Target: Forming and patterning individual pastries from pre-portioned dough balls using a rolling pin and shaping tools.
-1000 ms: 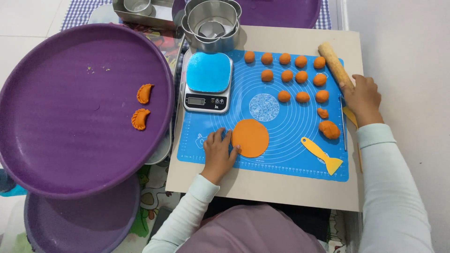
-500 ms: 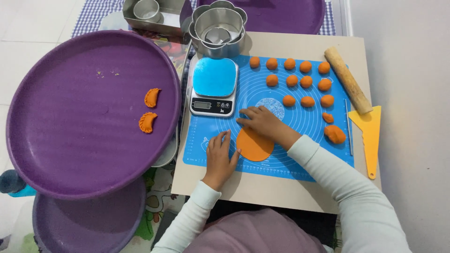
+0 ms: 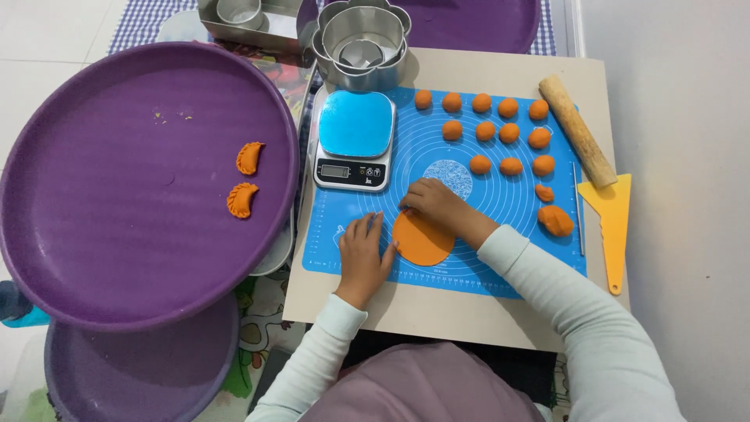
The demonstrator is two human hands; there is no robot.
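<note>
Head view: both hands, left point(image 3: 364, 254) and right point(image 3: 432, 202), on orange dough disc point(image 3: 423, 241).

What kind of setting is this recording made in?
Likely a home kitchen or small home pastry workspace: a blue silicone baking mat with orange dough balls, a digital kitchen scale and a wooden rolling pin.

The dough disc point(image 3: 422, 241) was orange on a blue mat point(image 3: 500, 199) with white rings. At left, the tray point(image 3: 117, 195) was purple; the upper left cloth point(image 3: 144, 19) was blue-checked.

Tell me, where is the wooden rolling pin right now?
In the head view, the wooden rolling pin lies slanted at the right edge of the blue mat, just above the yellow scraper.
</note>
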